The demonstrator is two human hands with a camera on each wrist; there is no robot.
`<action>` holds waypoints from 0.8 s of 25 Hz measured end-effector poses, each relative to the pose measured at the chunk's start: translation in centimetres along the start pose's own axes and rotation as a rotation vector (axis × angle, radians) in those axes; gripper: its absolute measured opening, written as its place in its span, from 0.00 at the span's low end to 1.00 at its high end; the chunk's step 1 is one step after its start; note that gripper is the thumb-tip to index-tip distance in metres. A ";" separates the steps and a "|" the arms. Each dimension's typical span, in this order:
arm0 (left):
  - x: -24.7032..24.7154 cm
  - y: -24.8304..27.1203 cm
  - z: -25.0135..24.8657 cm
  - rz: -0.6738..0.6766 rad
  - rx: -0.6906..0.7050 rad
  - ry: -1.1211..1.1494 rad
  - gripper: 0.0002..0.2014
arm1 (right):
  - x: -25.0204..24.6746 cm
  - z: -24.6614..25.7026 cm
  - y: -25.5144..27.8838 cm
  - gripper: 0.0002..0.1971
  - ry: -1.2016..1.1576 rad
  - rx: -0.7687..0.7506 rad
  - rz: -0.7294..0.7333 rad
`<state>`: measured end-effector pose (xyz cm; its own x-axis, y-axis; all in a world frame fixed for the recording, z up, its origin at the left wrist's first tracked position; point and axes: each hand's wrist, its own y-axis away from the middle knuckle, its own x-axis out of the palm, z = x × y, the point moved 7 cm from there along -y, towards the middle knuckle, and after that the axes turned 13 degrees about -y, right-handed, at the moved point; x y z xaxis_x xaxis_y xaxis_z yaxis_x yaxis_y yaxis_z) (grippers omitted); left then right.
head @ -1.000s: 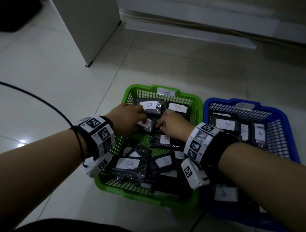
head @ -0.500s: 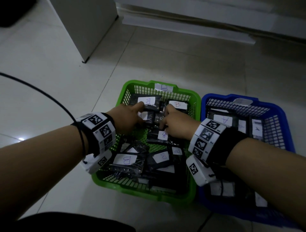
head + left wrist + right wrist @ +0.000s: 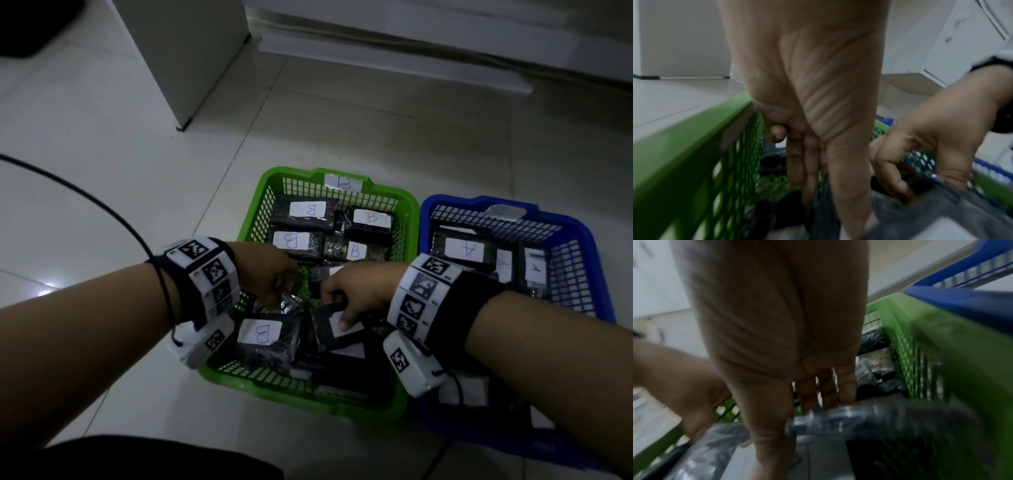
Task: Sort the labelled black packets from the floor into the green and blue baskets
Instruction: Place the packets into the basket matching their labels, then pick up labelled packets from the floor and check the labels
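Both hands reach into the green basket [image 3: 286, 172], which holds several black packets labelled B [image 3: 308, 212]. My left hand [image 3: 282, 291] pinches a crumpled black packet [image 3: 292, 305] near the basket's middle; in the left wrist view its thumb [image 3: 849, 194] lies over that packet [image 3: 900, 219]. My right hand [image 3: 342, 308] grips another black packet [image 3: 318, 327], thumb on its white label. The right wrist view shows its fingers [image 3: 828, 394] behind the packet's edge [image 3: 869, 418]. The blue basket [image 3: 459, 200] at the right holds packets labelled A [image 3: 466, 250].
The baskets stand side by side on pale floor tiles. A black cable [image 3: 102, 205] curves over the floor at the left. A white cabinet [image 3: 185, 51] stands at the back left, and a white ledge [image 3: 394, 58] runs along the back.
Both hands have drawn back from the far row of B packets to the middle of the green basket. Each now grips a packet there.
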<state>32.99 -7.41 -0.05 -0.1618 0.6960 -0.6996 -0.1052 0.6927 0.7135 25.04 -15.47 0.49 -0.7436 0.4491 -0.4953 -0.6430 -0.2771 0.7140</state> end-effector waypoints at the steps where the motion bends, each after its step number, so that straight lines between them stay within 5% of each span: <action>1: -0.2 0.1 0.4 0.015 -0.023 0.065 0.27 | -0.5 -0.2 0.2 0.15 -0.058 -0.009 -0.007; 5: -1.9 0.6 2.2 -0.091 -0.143 0.173 0.23 | -2.9 -0.7 0.8 0.08 -0.353 -0.059 -0.118; 8: -2.9 0.7 3.2 -0.190 -0.221 0.154 0.22 | -5.2 -1.1 1.4 0.04 -0.616 -0.066 -0.347; 12: -2.7 0.6 3.0 -0.175 -0.230 0.135 0.20 | -7.0 -2.1 2.0 0.11 -0.474 0.050 -0.618; 20: -1.5 0.5 1.7 -0.108 -0.184 -0.004 0.18 | -5.6 -2.3 1.1 0.18 -0.223 0.253 -0.367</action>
<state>34.84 -7.81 1.27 -0.1364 0.6204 -0.7723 -0.2995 0.7173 0.6291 28.06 -20.22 2.96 -0.4014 0.6569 -0.6383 -0.7698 0.1356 0.6237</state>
